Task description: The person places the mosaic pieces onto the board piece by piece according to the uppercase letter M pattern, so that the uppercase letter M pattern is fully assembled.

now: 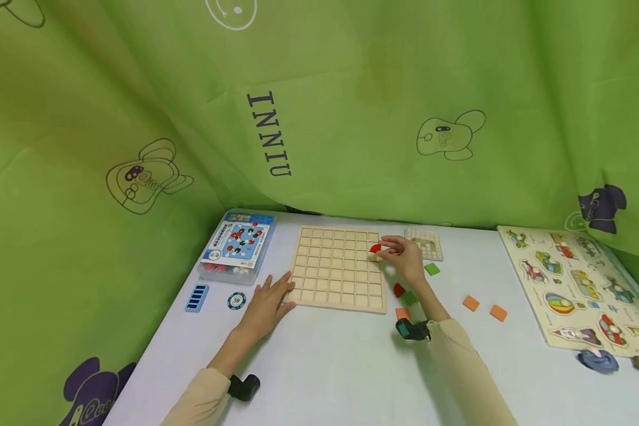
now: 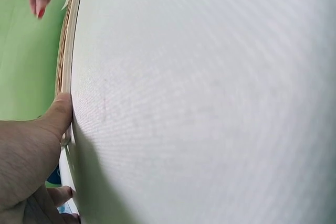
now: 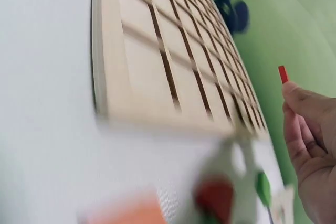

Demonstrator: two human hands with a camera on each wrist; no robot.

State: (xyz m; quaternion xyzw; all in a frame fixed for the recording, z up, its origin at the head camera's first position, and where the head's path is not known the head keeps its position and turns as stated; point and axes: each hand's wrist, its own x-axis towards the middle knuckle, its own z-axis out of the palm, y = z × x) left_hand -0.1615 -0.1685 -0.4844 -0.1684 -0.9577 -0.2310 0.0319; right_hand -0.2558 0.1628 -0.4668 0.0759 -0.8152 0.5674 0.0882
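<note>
Between thumb and fingertips my right hand [image 1: 403, 255] pinches a thin red piece [image 1: 375, 248] with a rounded edge, held above the right side of a wooden grid board [image 1: 338, 268]. In the right wrist view the red piece [image 3: 283, 74] shows edge-on at the fingertips. My left hand [image 1: 267, 305] rests at the board's left front corner, fingers spread and fairly straight, the thumb along its near edge. The left wrist view shows that thumb [image 2: 59, 113] against the board's side. The board's visible cells hold no pieces.
Right of the board lie red [image 1: 399, 290], green [image 1: 432, 269] and orange pieces [image 1: 471, 303], beside a small pattern card [image 1: 431, 251]. A boxed molecule set [image 1: 238, 242], a blue tile [image 1: 197, 297] and a round token [image 1: 236, 300] lie left. A picture puzzle board [image 1: 559, 319] lies far right.
</note>
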